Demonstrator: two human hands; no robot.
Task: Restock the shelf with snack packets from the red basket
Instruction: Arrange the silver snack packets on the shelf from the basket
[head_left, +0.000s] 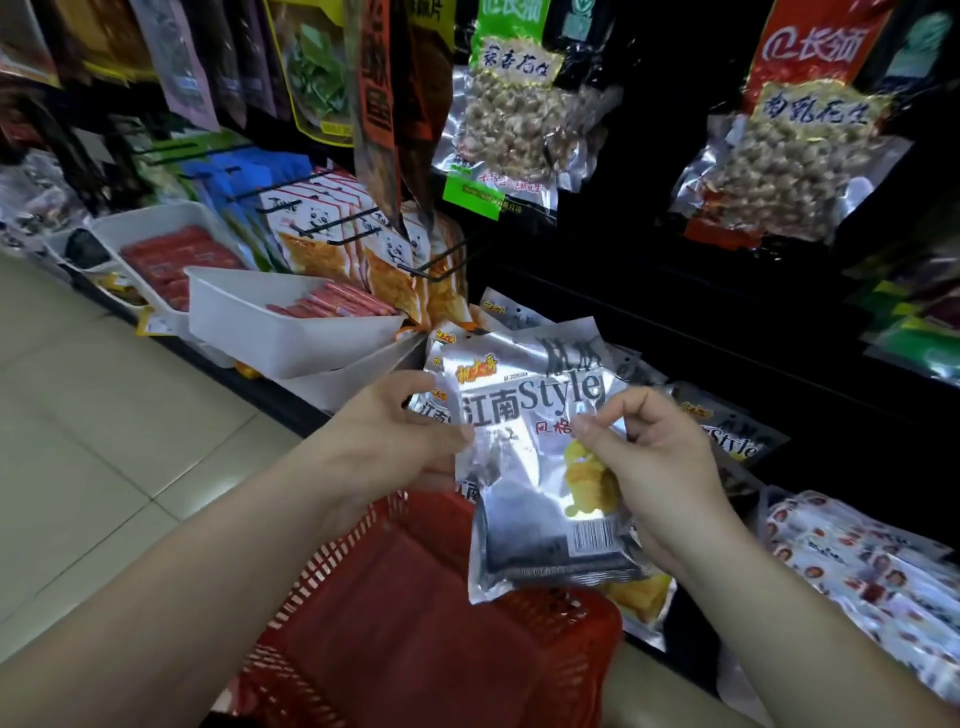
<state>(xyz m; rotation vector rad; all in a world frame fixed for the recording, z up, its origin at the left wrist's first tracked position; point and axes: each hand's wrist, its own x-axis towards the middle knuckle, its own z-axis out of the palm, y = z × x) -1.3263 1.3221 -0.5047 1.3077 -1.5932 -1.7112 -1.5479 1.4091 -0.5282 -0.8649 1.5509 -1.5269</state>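
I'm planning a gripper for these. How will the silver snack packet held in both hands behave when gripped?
The silver snack packet is probably floppy: its foil creases between the left hand and right hand. The glossy film looks slippery. Chips pictured on it suggest light, crushable contents.

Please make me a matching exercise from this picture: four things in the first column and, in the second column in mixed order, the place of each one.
Things
1. silver packet
2. red basket
3. white tray
4. green-labelled peanut bag

Places
A. hangs high on the shelf
B. held by the left hand and the right hand
C. at the left, with red sticks in it
D. below the hands

Pairs: 1-B, 2-D, 3-C, 4-A
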